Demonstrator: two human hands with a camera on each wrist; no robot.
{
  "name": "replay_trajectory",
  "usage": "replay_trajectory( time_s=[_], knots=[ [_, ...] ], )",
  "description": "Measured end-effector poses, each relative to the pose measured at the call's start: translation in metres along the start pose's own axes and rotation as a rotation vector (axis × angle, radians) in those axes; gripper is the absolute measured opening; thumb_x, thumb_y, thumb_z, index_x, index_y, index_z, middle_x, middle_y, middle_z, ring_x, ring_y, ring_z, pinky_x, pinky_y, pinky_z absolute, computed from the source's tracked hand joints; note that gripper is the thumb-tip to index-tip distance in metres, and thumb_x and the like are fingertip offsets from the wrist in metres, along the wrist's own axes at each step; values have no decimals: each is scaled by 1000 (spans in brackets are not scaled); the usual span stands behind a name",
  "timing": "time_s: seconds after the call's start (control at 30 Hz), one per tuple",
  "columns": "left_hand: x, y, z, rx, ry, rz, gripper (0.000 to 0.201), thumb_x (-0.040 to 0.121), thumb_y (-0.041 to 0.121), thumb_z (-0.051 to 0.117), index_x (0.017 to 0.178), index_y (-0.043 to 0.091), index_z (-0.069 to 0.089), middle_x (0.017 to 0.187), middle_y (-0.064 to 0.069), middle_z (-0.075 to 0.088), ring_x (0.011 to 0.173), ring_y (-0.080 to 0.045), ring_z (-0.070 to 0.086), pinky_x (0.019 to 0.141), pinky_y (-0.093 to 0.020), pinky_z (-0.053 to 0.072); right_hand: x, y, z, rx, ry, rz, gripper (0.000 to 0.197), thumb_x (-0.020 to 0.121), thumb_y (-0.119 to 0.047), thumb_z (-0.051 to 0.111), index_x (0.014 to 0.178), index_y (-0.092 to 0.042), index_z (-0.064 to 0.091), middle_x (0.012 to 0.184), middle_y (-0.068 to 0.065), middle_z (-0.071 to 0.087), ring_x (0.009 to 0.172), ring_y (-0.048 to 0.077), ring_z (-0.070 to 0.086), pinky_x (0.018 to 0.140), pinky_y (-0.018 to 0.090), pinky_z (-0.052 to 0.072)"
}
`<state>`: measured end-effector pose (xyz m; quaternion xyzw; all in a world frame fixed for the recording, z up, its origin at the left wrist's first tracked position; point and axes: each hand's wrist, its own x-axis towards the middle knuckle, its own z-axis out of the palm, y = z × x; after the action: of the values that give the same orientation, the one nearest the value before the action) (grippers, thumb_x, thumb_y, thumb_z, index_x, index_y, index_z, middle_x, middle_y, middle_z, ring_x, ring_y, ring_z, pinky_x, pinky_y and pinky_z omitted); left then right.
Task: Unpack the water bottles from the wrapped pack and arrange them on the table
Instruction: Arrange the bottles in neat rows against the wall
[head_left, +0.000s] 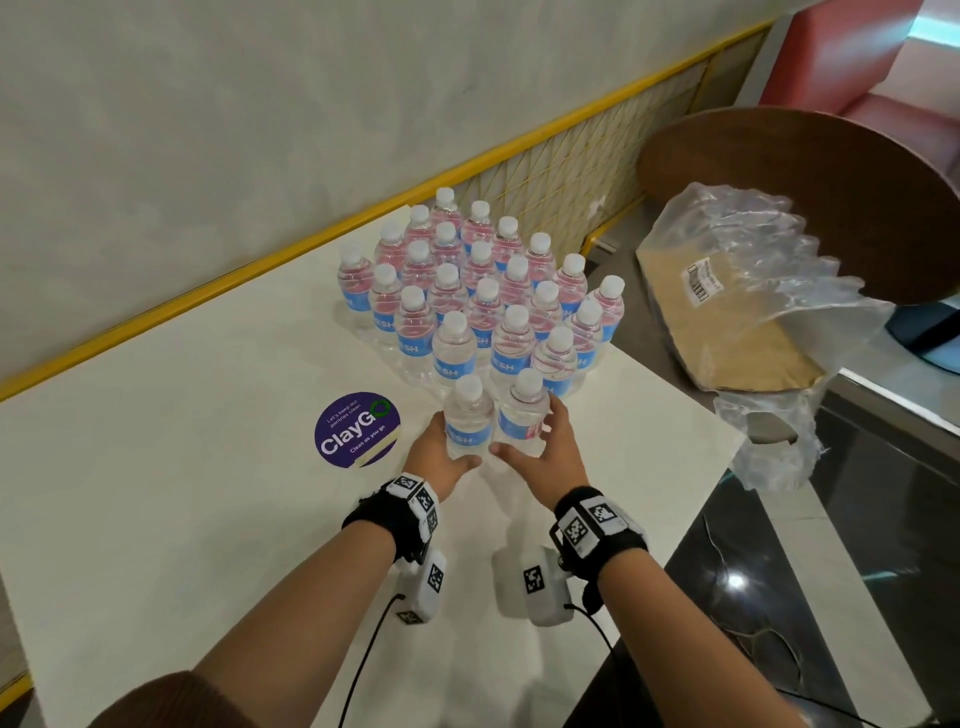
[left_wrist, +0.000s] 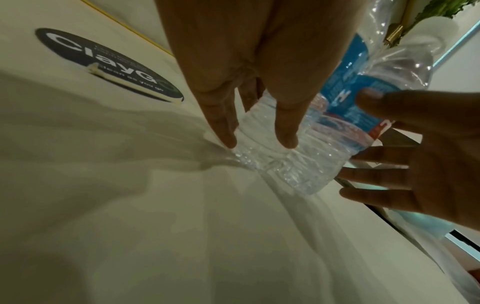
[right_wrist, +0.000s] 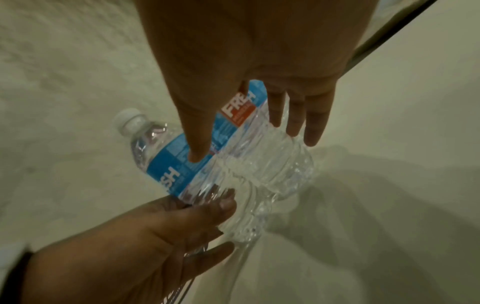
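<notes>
Two clear water bottles with blue labels and white caps stand side by side at the front of the white table (head_left: 208, 493). My left hand (head_left: 452, 441) holds the left bottle (head_left: 469, 410) low down, thumb in front and fingers behind. My right hand (head_left: 540, 441) holds the right bottle (head_left: 524, 405) the same way. In the left wrist view my left hand (left_wrist: 259, 142) spans the left bottle's ribbed base (left_wrist: 285, 168). In the right wrist view my right hand (right_wrist: 246, 139) has its thumb on the right bottle (right_wrist: 272, 164). Several more bottles (head_left: 483, 291) stand in rows behind.
A purple round sticker (head_left: 357, 428) lies on the table, left of my hands. The torn plastic wrap (head_left: 753, 270) and its cardboard sheet (head_left: 727, 343) lie off the table's right side, by a round wooden table (head_left: 831, 182). The table's right edge (head_left: 691, 499) runs close to my right hand.
</notes>
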<state>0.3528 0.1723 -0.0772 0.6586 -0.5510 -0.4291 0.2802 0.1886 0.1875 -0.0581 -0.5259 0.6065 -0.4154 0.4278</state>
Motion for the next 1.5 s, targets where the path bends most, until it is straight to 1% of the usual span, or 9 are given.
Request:
replay_trajectory(
  time_s=[0.13, 0.3, 0.37, 0.5, 0.63, 0.73, 0.97, 1.17, 1.5],
  knots=[
    [2, 4, 4, -19, 28, -9, 69, 75, 6, 76, 134, 8, 42, 129, -10, 58, 120, -27, 55, 92, -25, 39, 2, -5, 2, -20, 41, 76, 73, 80, -18, 73, 139, -25, 31, 124, -7, 52, 116, 15, 53, 92, 25, 42],
    [1, 0, 5, 1, 40, -4, 72, 76, 12, 76, 138, 11, 39, 129, -10, 59, 119, -28, 56, 96, -31, 43, -8, 3, -21, -94, -206, 39, 73, 89, -18, 62, 146, -33, 19, 131, -20, 42, 120, 5, 42, 92, 25, 40],
    [2, -1, 5, 19, 39, 6, 73, 76, 15, 77, 138, 13, 38, 129, -9, 59, 118, -29, 57, 98, -34, 45, -12, 10, -21, -26, -121, 77, 78, 88, -17, 64, 147, -31, 15, 133, -14, 40, 124, 6, 41, 99, 32, 41],
    [0, 2, 6, 18, 49, -2, 74, 76, 15, 77, 138, 12, 38, 130, -10, 59, 119, -28, 56, 96, -31, 43, -22, 22, -7, 46, 103, 134, 65, 83, -13, 68, 135, -26, 31, 134, -3, 43, 125, 17, 45, 102, 36, 42],
    [0, 1, 9, 10, 54, 5, 73, 74, 17, 78, 137, 14, 40, 129, -8, 59, 118, -28, 57, 99, -36, 45, -20, 21, 8, 8, 91, 134, 77, 75, -25, 77, 137, -25, 31, 134, -7, 39, 122, 10, 41, 104, 31, 38],
    [7, 5, 9, 47, 37, 10, 74, 73, 23, 79, 136, 14, 41, 131, -9, 55, 118, -29, 55, 100, -39, 45, -6, 14, 8, 20, 130, 150, 75, 75, -23, 78, 136, -21, 33, 131, -3, 41, 118, 14, 47, 100, 31, 43],
    [16, -1, 13, 19, 109, -99, 67, 72, 27, 80, 130, 9, 51, 125, -15, 51, 98, -28, 62, 81, -24, 44, -4, 17, -13, 14, 65, 181, 68, 85, -16, 68, 142, -22, 31, 138, 0, 47, 125, 17, 47, 91, 23, 40],
    [30, 2, 16, 84, 82, -96, 56, 78, 34, 74, 125, 8, 57, 117, -15, 61, 103, -28, 61, 84, -27, 43, 2, 15, -5, -87, 89, 215, 61, 83, -19, 70, 137, -18, 42, 135, 2, 53, 120, 17, 53, 90, 22, 39],
    [46, 10, 17, 72, 81, -136, 60, 80, 33, 73, 130, 6, 54, 121, -13, 62, 106, -28, 62, 90, -30, 45, 6, 19, -2, -182, 53, 235, 60, 83, -31, 70, 137, -20, 45, 128, 3, 58, 110, 19, 58, 91, 27, 45]
  ],
)
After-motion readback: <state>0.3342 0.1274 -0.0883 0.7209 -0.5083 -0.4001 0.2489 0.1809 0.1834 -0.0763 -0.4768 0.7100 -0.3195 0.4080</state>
